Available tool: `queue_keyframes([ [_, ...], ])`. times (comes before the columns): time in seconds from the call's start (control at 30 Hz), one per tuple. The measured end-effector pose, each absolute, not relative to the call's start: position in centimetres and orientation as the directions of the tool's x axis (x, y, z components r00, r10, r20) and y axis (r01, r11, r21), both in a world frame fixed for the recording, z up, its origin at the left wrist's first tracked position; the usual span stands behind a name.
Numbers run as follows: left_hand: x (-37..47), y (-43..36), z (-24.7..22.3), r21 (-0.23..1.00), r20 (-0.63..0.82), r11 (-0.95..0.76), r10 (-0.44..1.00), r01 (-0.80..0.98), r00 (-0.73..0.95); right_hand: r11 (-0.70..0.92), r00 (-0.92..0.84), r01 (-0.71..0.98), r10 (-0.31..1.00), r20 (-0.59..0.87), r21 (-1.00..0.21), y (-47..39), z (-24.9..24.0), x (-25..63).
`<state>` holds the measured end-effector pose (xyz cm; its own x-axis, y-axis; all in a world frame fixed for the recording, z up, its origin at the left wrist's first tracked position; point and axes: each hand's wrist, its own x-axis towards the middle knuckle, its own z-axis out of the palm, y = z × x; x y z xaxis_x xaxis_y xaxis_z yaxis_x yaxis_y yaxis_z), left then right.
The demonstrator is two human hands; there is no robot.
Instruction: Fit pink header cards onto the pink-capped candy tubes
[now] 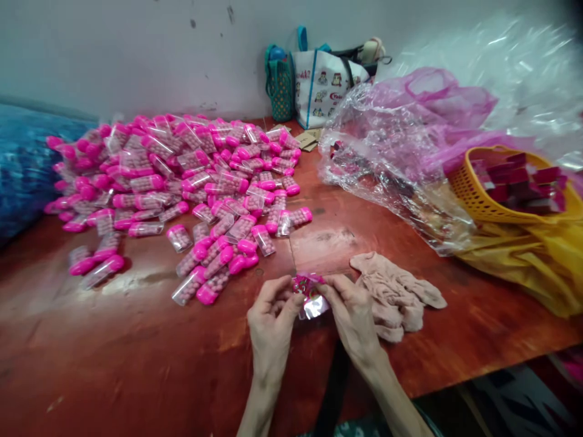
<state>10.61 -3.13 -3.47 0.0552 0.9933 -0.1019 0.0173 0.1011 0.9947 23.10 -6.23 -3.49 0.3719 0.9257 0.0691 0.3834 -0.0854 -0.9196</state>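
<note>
Near the table's front edge, a small shiny pink and silver packet (311, 296) is held between my two hands. My left hand (274, 309) pinches its left side with thumb and fingers. The right side is gripped by my right hand (350, 311). Beyond my hands to the left lies a large pile of clear bottles with pink caps, filled with small pink balls (214, 182). Just right of my right hand rests a crumpled beige cloth (394, 294).
The red-brown table (150, 358) holds a yellow basket (483, 200) of dark pink pieces at right, beside clear and pink plastic (410, 133). A white bag (325, 91) and green holder (279, 91) stand at the wall. Blue plastic (27, 164) lies far left.
</note>
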Motion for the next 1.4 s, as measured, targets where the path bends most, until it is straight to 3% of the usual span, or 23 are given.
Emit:
queue_keyframes([
  [0.13,10.9,-3.1,-2.4,0.916,-0.282,0.328,0.936,-0.230,0.212,0.024,0.229,0.354,0.967,0.112,-0.935,-6.5,-2.8,22.2],
  [0.43,9.8,-3.1,-2.5,0.926,-0.263,0.296,0.951,-0.234,0.160,-0.042,0.182,0.148,0.983,-0.015,-0.988,-6.3,-3.3,21.7],
  [0.63,10.0,-3.0,-2.2,0.875,-0.303,0.309,0.950,-0.374,0.076,-0.213,0.147,0.065,0.968,-0.202,-0.975,-6.1,-2.5,20.7],
  [0.8,9.6,-2.8,-1.7,0.800,-0.392,0.374,0.918,-0.469,0.063,-0.156,0.116,0.094,0.983,-0.145,-0.983,-6.2,-2.4,19.9],
  [0.93,9.0,-2.4,-2.0,0.790,-0.418,0.385,0.908,-0.477,0.040,-0.102,0.098,0.152,0.991,-0.088,-0.983,-6.3,-2.2,19.8],
  [1.1,9.0,-2.2,-2.6,0.797,-0.423,0.361,0.906,-0.485,-0.021,-0.151,0.178,0.147,0.976,-0.124,-0.977,-6.2,-2.4,19.5],
  [1.2,9.0,-2.3,-2.7,0.825,-0.392,0.326,0.919,-0.462,-0.050,-0.109,0.175,0.241,0.982,-0.068,-0.964,-6.1,-2.6,19.3],
  [1.4,8.2,-2.8,-2.7,0.988,-0.121,0.104,0.981,-0.113,-0.155,0.015,0.082,0.509,0.994,0.065,-0.860,-5.9,-3.1,19.2],
])
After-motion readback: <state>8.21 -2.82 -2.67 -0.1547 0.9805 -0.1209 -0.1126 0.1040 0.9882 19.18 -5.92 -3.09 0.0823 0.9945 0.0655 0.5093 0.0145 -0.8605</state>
